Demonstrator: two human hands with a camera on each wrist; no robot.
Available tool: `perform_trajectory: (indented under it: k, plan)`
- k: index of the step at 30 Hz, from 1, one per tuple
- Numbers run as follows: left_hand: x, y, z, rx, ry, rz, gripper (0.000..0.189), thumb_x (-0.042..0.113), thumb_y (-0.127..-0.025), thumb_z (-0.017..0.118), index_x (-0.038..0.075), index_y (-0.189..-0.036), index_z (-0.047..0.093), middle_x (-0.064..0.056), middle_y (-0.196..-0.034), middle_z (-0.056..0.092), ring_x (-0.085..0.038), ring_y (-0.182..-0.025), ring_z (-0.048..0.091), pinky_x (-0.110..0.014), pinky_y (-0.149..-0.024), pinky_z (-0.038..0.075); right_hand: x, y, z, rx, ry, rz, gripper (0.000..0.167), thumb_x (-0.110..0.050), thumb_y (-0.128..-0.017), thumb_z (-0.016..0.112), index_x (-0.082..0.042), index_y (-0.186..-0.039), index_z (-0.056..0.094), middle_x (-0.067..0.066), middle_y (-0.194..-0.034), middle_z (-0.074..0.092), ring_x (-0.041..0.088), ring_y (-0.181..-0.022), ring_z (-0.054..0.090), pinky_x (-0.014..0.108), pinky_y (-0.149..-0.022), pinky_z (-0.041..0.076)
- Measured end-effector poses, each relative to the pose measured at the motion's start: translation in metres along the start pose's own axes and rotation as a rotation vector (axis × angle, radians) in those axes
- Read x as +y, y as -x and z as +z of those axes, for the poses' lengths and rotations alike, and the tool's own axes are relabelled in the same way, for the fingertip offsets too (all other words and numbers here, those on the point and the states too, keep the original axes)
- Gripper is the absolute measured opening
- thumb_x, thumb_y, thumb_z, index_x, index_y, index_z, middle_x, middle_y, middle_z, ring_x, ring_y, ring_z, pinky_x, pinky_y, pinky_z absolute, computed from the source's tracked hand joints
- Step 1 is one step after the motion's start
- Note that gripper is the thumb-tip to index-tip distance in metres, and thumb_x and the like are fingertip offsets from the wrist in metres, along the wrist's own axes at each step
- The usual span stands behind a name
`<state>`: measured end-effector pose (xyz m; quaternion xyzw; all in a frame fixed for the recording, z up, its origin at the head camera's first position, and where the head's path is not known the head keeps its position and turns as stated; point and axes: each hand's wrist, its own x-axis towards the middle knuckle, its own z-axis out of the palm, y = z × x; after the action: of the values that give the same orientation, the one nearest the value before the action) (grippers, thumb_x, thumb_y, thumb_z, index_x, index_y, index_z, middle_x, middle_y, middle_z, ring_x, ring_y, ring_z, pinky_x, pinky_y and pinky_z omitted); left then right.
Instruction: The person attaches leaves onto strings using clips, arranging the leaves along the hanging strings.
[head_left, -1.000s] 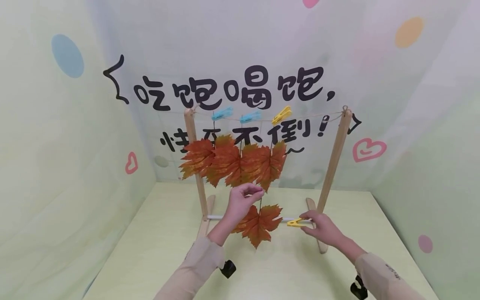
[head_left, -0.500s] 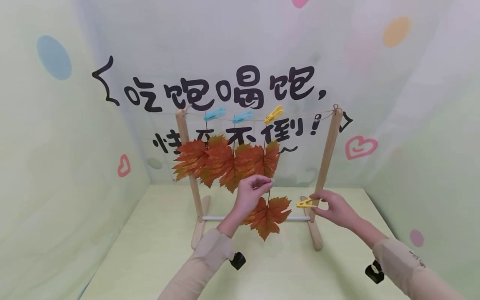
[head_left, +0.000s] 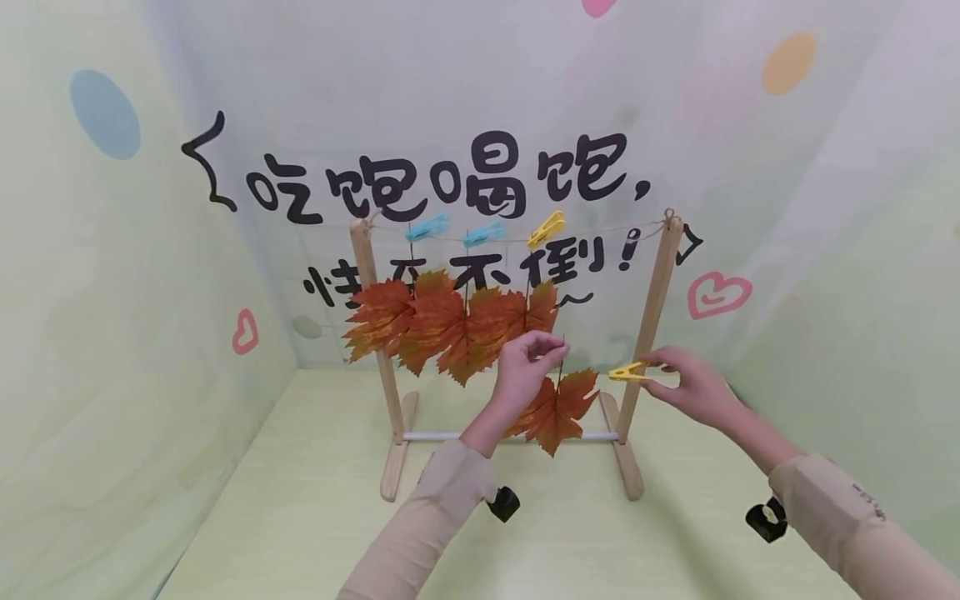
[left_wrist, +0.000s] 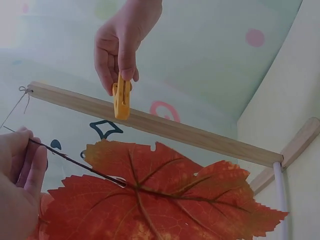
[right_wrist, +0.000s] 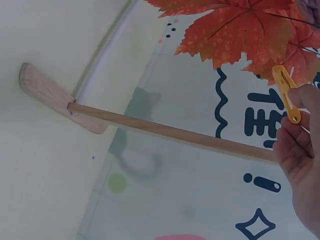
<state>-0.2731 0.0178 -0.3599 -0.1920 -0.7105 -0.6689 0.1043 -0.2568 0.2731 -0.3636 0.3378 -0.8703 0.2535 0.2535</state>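
My left hand (head_left: 525,367) pinches the dark stem of an orange-red maple leaf (head_left: 558,408), which hangs down below the fingers. In the left wrist view the leaf (left_wrist: 165,195) fills the lower part and its stem runs to the fingertips. To the right, my right hand (head_left: 693,387) holds a yellow clothespin (head_left: 627,372) between thumb and fingers, its nose pointing left toward the leaf. Behind the hands, several similar leaves (head_left: 450,325) hang in a row from a string, held by two blue clothespins (head_left: 485,234) and a yellow clothespin (head_left: 546,229).
A wooden stand has a left post (head_left: 378,333) and a right post (head_left: 651,325), with twine tied between their tops. A white rod (head_left: 435,437) joins its feet above the pale table (head_left: 300,500). Behind is a printed cloth backdrop (head_left: 420,83).
My left hand has risen and moved right with the leaf. The right hand has lifted the yellow clothespin up and to the right. The view has shifted slightly.
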Motion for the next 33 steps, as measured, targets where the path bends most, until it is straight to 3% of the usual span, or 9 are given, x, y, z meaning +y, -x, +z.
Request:
perform_trajectory:
  k: [8,17,25,33]
  plan:
    - [0.004,-0.018,0.009,0.006,0.001,0.026,0.018,0.016,-0.081,0.068,0.001,-0.092,0.067,-0.009,-0.086,0.066,-0.011,-0.077,0.058,-0.021,-0.07,0.051,0.0,-0.012,-0.017,0.03,0.023,0.024,0.03,0.005,-0.068,0.074,0.003,-0.096,0.063,0.01,-0.088,0.066,0.014,-0.077,0.058,0.032,-0.066,0.053]
    - [0.016,-0.029,0.016,0.012,-0.013,0.031,0.018,0.017,-0.082,0.067,0.003,-0.093,0.066,-0.007,-0.086,0.067,-0.011,-0.077,0.059,-0.021,-0.071,0.051,-0.003,-0.023,-0.031,0.052,0.048,0.026,0.032,0.006,-0.067,0.073,0.005,-0.097,0.062,0.012,-0.088,0.066,0.017,-0.078,0.058,0.041,-0.066,0.053]
    - [0.023,-0.04,0.021,0.007,0.03,0.046,0.017,0.016,-0.083,0.066,0.002,-0.093,0.065,-0.007,-0.086,0.065,-0.011,-0.075,0.059,-0.022,-0.07,0.052,-0.007,-0.032,-0.048,0.11,0.062,0.021,0.035,0.008,-0.066,0.074,0.006,-0.099,0.063,0.013,-0.087,0.066,0.004,-0.08,0.055,0.013,-0.07,0.048]
    - [0.026,-0.052,0.028,0.009,0.072,0.054,0.018,0.014,-0.082,0.067,0.001,-0.093,0.065,-0.008,-0.085,0.065,-0.011,-0.073,0.06,-0.023,-0.069,0.053,-0.012,-0.044,-0.06,0.153,0.054,-0.033,0.035,0.013,-0.064,0.072,0.008,-0.097,0.063,0.015,-0.087,0.067,0.01,-0.077,0.057,0.004,-0.074,0.041]
